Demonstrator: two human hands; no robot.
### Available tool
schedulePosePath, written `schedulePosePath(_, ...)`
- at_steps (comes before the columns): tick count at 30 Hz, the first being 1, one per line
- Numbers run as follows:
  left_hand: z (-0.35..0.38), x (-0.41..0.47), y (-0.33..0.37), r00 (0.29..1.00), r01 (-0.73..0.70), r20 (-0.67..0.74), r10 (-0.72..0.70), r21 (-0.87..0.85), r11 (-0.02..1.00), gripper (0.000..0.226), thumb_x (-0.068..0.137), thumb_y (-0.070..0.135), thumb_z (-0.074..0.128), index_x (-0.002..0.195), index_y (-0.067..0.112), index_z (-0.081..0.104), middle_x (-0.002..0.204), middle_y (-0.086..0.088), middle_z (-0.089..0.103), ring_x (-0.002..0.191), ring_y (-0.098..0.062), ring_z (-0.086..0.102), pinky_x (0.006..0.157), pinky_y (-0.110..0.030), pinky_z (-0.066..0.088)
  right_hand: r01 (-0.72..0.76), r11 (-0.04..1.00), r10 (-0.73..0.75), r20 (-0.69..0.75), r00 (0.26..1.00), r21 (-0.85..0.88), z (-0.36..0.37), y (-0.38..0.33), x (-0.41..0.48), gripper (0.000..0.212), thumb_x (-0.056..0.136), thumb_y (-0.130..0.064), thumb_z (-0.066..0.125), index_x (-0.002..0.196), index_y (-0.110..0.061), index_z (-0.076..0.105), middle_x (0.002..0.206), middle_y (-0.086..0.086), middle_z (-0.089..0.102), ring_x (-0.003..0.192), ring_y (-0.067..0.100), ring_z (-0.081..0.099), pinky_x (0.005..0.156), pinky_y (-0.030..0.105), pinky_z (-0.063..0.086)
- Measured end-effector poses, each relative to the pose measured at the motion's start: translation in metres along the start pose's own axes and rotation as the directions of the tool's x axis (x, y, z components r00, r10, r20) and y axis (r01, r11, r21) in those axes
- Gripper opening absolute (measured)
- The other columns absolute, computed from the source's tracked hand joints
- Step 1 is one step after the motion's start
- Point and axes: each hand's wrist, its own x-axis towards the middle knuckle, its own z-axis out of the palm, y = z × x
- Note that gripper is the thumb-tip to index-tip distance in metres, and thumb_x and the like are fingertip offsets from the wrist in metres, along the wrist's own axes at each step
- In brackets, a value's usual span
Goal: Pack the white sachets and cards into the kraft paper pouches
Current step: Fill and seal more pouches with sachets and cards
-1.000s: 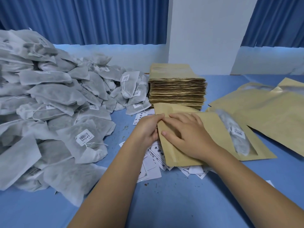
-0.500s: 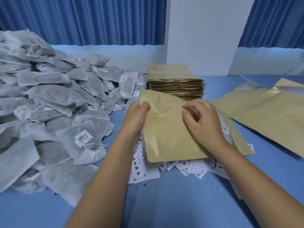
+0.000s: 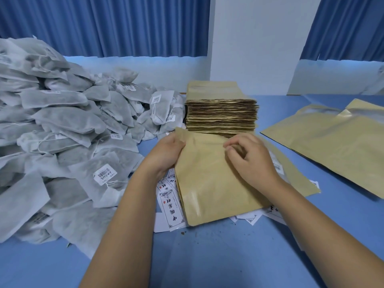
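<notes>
Blue cloth covered the table (image 3: 207, 256), and blue curtains hung behind it. On the left, the heap of white sachets (image 3: 68, 125) lay as before. One second earlier both hands had pressed flat on a filled pouch; now they held a fresh kraft pouch (image 3: 209, 183) instead. The left hand (image 3: 166, 154) gripped its upper left edge with curled fingers, and the printed cards (image 3: 172, 206) lay spread under its lower part. The right hand (image 3: 253, 163) pinched the top edge with its fingertips, probably to open the mouth. The filled pouch (image 3: 299, 183) lay on the table partly under this hand and wrist. So one pouch seemed finished, and the next was only beginning: no sachet or card had been picked up yet.
</notes>
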Motion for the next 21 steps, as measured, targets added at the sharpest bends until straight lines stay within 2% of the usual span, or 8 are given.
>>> schedulePosePath(2,0.000,0.001,0.002,0.999,-0.027,-0.046,0.027,-0.008,1.000,0.023,0.097,0.015,0.044,0.096,0.016,0.067,0.086,-0.001,0.070,0.080,-0.016,0.063,0.075,-0.032,0.049,0.052,0.999,-0.052,0.029,0.998,-0.013,0.003,-0.001,-0.003,0.013,0.090,-0.012,0.062,0.098,-0.016,0.071,0.105,-0.002,0.062,0.108,0.018,0.053,0.101,0.048,0.039)
schedulePosePath(4,-0.003,0.000,0.007,0.990,-0.073,-0.121,0.067,-0.051,0.996,0.018,0.095,0.017,0.048,0.093,0.015,0.065,0.085,-0.005,0.065,0.079,-0.018,0.058,0.074,-0.033,0.044,0.132,0.991,-0.132,-0.040,0.990,-0.001,0.002,-0.005,-0.004,0.015,0.089,-0.009,0.063,0.100,-0.015,0.072,0.106,-0.001,0.063,0.106,0.020,0.056,0.098,0.049,0.041)
schedulePosePath(8,-0.009,-0.008,0.017,0.947,-0.175,-0.297,0.125,-0.149,0.973,0.033,0.091,0.019,0.052,0.060,0.026,0.060,0.051,0.016,0.051,0.049,-0.002,0.049,0.045,-0.015,0.038,0.377,0.920,-0.391,-0.205,0.897,-0.107,-0.003,-0.015,-0.007,0.021,0.086,-0.009,0.057,0.098,-0.010,0.075,0.108,0.005,0.067,0.102,0.025,0.060,0.092,0.046,0.044)
schedulePosePath(11,-0.012,-0.014,0.021,0.905,-0.199,-0.410,0.111,-0.179,0.964,0.027,0.092,0.022,0.049,0.067,0.025,0.056,0.043,0.020,0.050,0.038,0.006,0.046,0.036,-0.008,0.033,0.490,0.847,-0.526,-0.203,0.826,-0.203,-0.003,-0.018,-0.008,0.023,0.084,-0.006,0.059,0.101,-0.007,0.075,0.116,0.009,0.067,0.109,0.031,0.060,0.098,0.044,0.041)
schedulePosePath(15,-0.022,-0.014,0.020,0.839,-0.207,-0.545,0.010,-0.302,0.930,0.022,0.093,0.028,0.045,0.078,0.027,0.060,0.057,0.020,0.060,0.046,0.007,0.053,0.037,-0.008,0.036,0.494,0.836,-0.542,-0.220,0.811,-0.238,-0.002,-0.014,-0.005,0.028,0.084,-0.003,0.059,0.108,-0.006,0.073,0.121,0.010,0.065,0.115,0.032,0.058,0.101,0.045,0.040)
schedulePosePath(17,-0.023,-0.011,0.018,0.809,-0.204,-0.586,-0.048,-0.357,0.912,0.021,0.093,0.028,0.043,0.080,0.027,0.060,0.070,0.012,0.059,0.054,0.001,0.056,0.039,-0.008,0.037,0.465,0.856,-0.509,-0.221,0.832,-0.225,0.000,-0.012,-0.005,0.031,0.084,-0.004,0.058,0.111,-0.006,0.072,0.124,0.011,0.063,0.117,0.031,0.056,0.102,0.043,0.039)
schedulePosePath(20,-0.017,-0.005,0.015,0.775,-0.234,-0.612,-0.159,-0.512,0.826,0.016,0.092,0.021,0.044,0.083,0.020,0.057,0.073,0.004,0.057,0.050,-0.003,0.056,0.044,-0.013,0.042,0.383,0.900,-0.422,-0.198,0.885,-0.206,0.006,-0.007,-0.006,0.032,0.083,-0.007,0.058,0.112,-0.007,0.071,0.121,0.010,0.063,0.113,0.030,0.055,0.099,0.040,0.039)
schedulePosePath(21,-0.014,-0.003,0.014,0.767,-0.250,-0.611,-0.195,-0.565,0.786,0.014,0.092,0.018,0.044,0.085,0.018,0.056,0.075,0.002,0.058,0.055,-0.007,0.059,0.050,-0.017,0.046,0.336,0.925,-0.367,-0.194,0.910,-0.174,0.009,-0.005,-0.007,0.029,0.084,-0.007,0.060,0.110,-0.008,0.072,0.115,0.009,0.063,0.107,0.029,0.056,0.095,0.038,0.041)
